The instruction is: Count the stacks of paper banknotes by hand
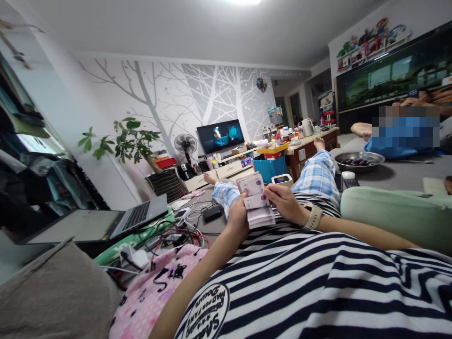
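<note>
A stack of pale purple banknotes [254, 201] is held above my lap, fanned out in overlapping layers. My left hand [238, 214] grips the stack along its left edge, the thumb lying over the front. At the right edge, my right hand [286, 202] has its fingers curled in a pinch against the notes; the fingertips partly hide what they hold. A pale watch [313, 215] is on my right wrist. The striped shirt [318, 273] and blue plaid trousers [314, 181] lie beneath and beyond both hands.
To the left are an open laptop [141, 215], tangled cables and a pink blanket [162, 287]. On the right are a green cushion [391, 214], a metal bowl [360, 160] of dark round fruit and another person in blue [388, 148]. A cluttered wooden table [312, 141] stands ahead.
</note>
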A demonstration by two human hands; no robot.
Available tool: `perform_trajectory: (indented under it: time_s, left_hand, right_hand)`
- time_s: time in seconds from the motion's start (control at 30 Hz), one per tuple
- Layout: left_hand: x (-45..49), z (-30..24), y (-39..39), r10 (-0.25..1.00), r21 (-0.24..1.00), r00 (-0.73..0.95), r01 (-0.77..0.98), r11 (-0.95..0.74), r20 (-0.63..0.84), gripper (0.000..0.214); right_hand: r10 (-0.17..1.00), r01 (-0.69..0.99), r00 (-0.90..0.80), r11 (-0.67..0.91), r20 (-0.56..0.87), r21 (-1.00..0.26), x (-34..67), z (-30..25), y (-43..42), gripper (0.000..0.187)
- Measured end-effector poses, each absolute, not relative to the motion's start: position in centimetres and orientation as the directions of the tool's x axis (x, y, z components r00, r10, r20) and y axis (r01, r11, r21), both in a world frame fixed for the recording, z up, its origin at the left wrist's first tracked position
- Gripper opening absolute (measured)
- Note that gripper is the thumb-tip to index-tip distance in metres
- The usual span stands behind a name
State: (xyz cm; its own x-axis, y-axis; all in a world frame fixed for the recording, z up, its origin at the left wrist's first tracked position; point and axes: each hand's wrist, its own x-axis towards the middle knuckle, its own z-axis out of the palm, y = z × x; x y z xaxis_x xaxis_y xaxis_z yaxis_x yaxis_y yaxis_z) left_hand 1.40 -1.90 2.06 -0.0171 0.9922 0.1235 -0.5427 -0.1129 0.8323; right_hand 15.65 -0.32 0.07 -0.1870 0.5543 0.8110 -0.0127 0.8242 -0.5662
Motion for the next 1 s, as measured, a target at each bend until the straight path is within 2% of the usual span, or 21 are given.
perform_trajectory:
  time_s: [0.13, 0.37, 0.53, 0.77, 1.0]
  left_hand:
    - [1.6, 2.3, -1.9, 0.996, 0.819, -0.043, -0.566, -0.093, 0.084, 0.02]
    - [0.9, 1.7, -1.8, 0.993, 0.9, -0.09, -0.424, -0.103, 0.071, 0.023]
    - [1.1, 1.7, -1.7, 0.988, 0.844, -0.025, -0.517, -0.141, 0.15, 0.021]
    - [1.1, 1.7, -1.9, 0.976, 0.853, -0.07, -0.477, -0.214, 0.205, 0.018]
    - [1.7, 2.6, -1.9, 0.991, 0.806, -0.05, -0.577, -0.132, 0.126, 0.024]
  right_hand:
    - [0.551, -0.033, -0.239, 0.819, 0.8, -0.573, 15.7, 0.1, -0.3, 0.047]
    - [0.646, 0.113, -0.002, 0.758, 0.763, -0.642, 15.8, 0.4, 0.9, 0.039]
    - [0.673, 0.107, 0.006, 0.735, 0.739, -0.67, 15.6, 0.6, 1.2, 0.038]
    - [0.656, 0.119, 0.022, 0.747, 0.754, -0.654, 15.5, 0.7, 1.2, 0.036]
    - [0.603, 0.073, -0.034, 0.797, 0.797, -0.6, 15.7, 0.6, 0.6, 0.032]
